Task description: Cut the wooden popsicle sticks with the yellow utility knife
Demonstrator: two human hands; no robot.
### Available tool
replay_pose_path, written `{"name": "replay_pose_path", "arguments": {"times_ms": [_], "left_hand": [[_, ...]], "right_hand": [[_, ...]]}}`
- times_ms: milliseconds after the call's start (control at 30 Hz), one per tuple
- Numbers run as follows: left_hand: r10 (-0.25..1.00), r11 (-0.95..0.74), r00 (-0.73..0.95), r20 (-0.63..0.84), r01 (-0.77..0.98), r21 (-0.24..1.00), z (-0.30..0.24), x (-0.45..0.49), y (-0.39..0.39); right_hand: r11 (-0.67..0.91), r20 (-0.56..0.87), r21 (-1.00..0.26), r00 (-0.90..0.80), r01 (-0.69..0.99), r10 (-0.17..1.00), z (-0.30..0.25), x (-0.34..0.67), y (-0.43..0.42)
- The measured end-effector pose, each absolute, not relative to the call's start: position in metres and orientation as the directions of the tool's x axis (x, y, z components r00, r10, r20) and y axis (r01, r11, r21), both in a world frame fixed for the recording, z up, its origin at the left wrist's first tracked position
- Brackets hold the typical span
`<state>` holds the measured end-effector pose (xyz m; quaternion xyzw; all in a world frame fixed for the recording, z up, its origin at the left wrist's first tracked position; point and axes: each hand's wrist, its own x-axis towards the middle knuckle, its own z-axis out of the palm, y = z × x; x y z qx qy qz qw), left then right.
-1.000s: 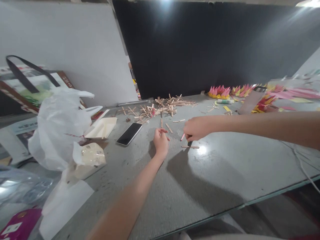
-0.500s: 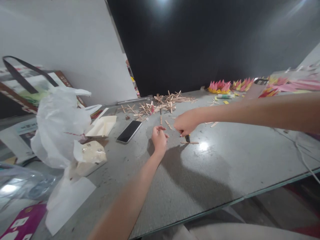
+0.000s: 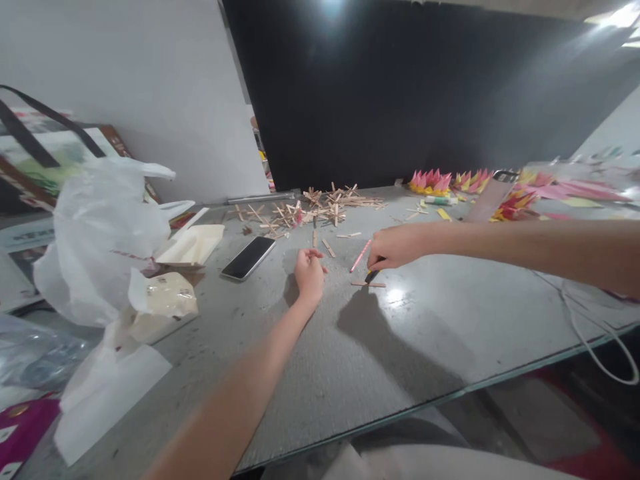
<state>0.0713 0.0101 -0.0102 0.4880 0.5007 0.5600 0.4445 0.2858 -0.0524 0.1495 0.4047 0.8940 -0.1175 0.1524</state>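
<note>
My right hand (image 3: 393,247) is closed round a black-and-yellow utility knife (image 3: 372,275), most of its handle hidden in the fist. The knife's lower end touches a thin wooden stick (image 3: 381,285) lying flat on the grey table (image 3: 310,373). A slim pink pencil-like rod (image 3: 360,256) lies just left of that fist. To the left, my left hand (image 3: 310,275) rests on the table with loosely bent fingers apart and nothing in them. Beyond it are two short wooden sticks (image 3: 329,248) and a heap of wooden sticks (image 3: 333,205).
A phone (image 3: 249,257) lies left of my left hand. Farther left are a paper tray (image 3: 193,244), a white plastic bag (image 3: 100,233) and a wrapped food packet (image 3: 170,297). Pink-and-yellow paper flowers (image 3: 430,181) and a glue stick (image 3: 441,200) stand back right. A white cable (image 3: 575,333) hangs over the front edge.
My right hand has tilted and lifted slightly, baring more of the knife, which stays on the stick. The pink rod now shows. My left hand stays about the same; the view has shifted slightly.
</note>
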Motion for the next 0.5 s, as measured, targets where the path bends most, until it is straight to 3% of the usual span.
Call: {"name": "replay_pose_path", "arguments": {"times_ms": [500], "left_hand": [[0.984,-0.081,-0.164,0.073,-0.046,0.996,-0.001,0.065,0.003]], "right_hand": [[0.637,-0.339,0.042,-0.589,0.769,0.733,0.155,0.267,-0.063]]}}
